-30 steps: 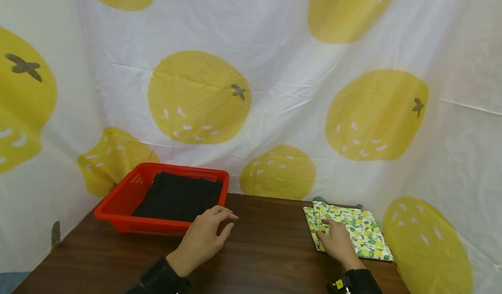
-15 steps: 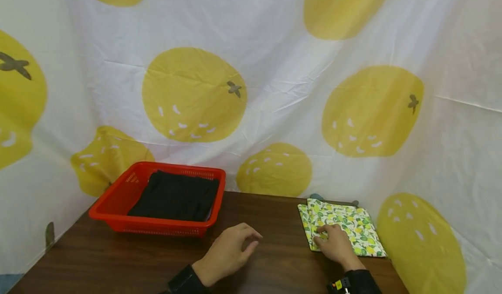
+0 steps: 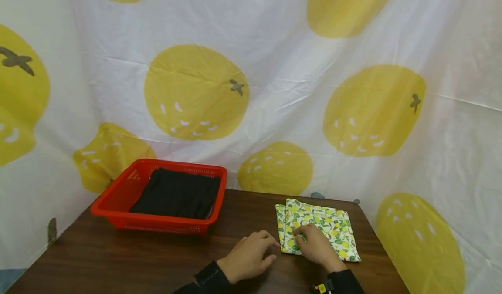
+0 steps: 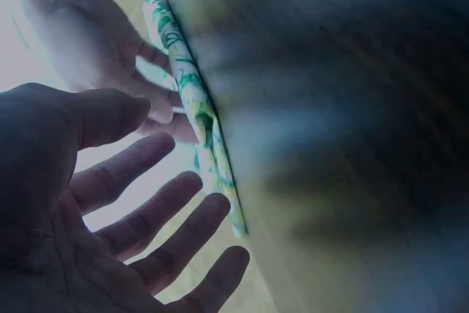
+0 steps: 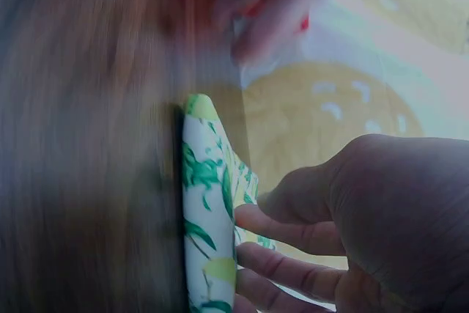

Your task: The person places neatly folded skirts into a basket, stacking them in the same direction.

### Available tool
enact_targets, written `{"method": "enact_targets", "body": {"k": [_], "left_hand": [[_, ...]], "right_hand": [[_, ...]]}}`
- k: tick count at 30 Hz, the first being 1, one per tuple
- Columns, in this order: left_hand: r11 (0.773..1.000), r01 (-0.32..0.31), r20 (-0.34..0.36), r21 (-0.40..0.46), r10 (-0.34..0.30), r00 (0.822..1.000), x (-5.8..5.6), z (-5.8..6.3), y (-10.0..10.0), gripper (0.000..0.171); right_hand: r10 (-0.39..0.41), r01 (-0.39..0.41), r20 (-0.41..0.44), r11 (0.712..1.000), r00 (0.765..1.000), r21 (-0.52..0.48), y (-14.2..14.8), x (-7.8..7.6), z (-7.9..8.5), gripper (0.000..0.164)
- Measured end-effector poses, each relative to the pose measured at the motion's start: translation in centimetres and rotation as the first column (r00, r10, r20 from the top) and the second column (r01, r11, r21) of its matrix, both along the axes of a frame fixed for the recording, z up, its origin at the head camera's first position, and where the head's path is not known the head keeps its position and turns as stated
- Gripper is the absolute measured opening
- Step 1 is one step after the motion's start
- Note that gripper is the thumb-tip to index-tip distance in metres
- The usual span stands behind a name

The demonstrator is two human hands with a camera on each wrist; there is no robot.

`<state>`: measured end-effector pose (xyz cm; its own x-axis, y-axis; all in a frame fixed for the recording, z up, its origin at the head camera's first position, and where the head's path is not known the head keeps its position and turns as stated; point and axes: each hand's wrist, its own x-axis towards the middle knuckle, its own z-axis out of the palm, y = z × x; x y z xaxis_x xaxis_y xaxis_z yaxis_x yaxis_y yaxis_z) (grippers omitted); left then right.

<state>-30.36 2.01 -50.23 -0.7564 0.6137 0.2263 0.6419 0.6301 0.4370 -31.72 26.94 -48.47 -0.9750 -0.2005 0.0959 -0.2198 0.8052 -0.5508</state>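
A folded cloth (image 3: 333,229) with a lemon-and-leaf print lies at the right of the wooden table, its layers slightly offset along the left side. My right hand (image 3: 315,244) rests on it with fingers extended, and the right wrist view shows those fingertips against the upper face of the cloth (image 5: 207,218). My left hand (image 3: 251,257) is just left of the cloth, fingers reaching towards its near left corner. In the left wrist view that left hand (image 4: 55,225) has spread, relaxed fingers and holds nothing; the right hand (image 4: 88,49) shows beyond it.
A red plastic basket (image 3: 161,221) stands at the back left of the table (image 3: 129,259). Folded black fabric (image 3: 178,194) lies inside it. A white curtain (image 3: 282,76) printed with yellow fruit hangs behind and around the table.
The printed cloth has slid left across the table under my right hand. My left hand has moved from beside the basket rightward to the cloth's left side.
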Motion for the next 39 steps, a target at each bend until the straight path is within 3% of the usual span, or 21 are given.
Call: {"method": "enact_targets", "body": {"k": [9, 15, 22, 28, 34, 39], "left_hand": [[0.995, -0.008, -0.048, -0.098, 0.004, 0.999, -0.3, -0.5, -0.4, 0.025], [0.990, -0.059, -0.059, -0.131, 0.052, 0.997, -0.1, -0.6, -1.9, 0.015], [0.990, -0.048, -0.091, -0.130, 0.037, 0.995, 0.9, -0.4, -4.3, 0.006], [0.993, -0.055, -0.026, -0.109, 0.052, 0.998, 2.0, 0.0, -6.5, 0.005], [0.998, -0.050, 0.063, -0.041, 0.053, 0.997, 2.5, 0.0, -7.6, 0.006], [0.993, -0.115, 0.154, 0.017, 0.111, 0.982, 2.5, 0.4, -7.6, 0.007]], "right_hand": [[0.234, -0.232, 0.055, 0.972, 0.971, -0.044, -3.5, 0.4, 0.2, 0.026], [0.299, -0.295, 0.094, 0.954, 0.950, -0.059, -5.2, 0.8, 0.4, 0.027], [0.355, -0.340, 0.147, 0.933, 0.923, -0.119, -6.8, 1.7, 0.7, 0.026], [0.401, -0.378, 0.197, 0.914, 0.895, -0.144, -8.1, 2.3, 1.0, 0.026], [0.430, -0.387, 0.244, 0.899, 0.869, -0.204, -8.6, 2.8, 1.3, 0.026], [0.403, -0.355, 0.249, 0.909, 0.881, -0.216, -8.1, 2.8, 1.9, 0.036]]}}
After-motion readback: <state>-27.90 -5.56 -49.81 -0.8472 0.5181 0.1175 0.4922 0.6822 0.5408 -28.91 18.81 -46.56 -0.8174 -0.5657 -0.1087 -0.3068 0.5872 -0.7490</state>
